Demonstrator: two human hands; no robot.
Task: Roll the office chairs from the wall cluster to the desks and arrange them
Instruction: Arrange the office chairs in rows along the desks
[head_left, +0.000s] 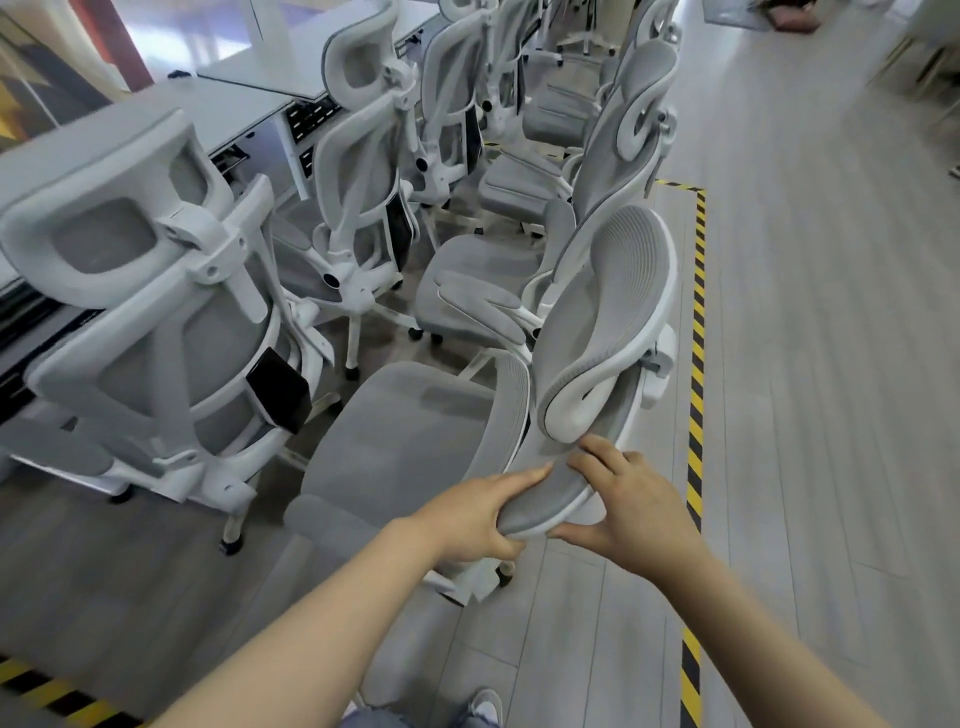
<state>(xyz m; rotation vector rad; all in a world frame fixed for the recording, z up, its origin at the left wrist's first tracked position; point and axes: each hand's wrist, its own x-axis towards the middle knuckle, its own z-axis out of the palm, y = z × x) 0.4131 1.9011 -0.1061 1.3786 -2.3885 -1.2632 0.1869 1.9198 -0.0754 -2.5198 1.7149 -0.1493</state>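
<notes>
Chair rows (363, 171) crowding gripped chair (395, 431)

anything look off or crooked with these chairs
Nothing looks damaged. The held chair and those in its row face away from the desks, unlike the chairs tucked against them. Both the left hand and right hand grip its backrest.

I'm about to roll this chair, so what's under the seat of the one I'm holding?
Under the held chair only a white base leg and one dark caster show, on grey floor. The seat and left hand hide the rest.
</notes>
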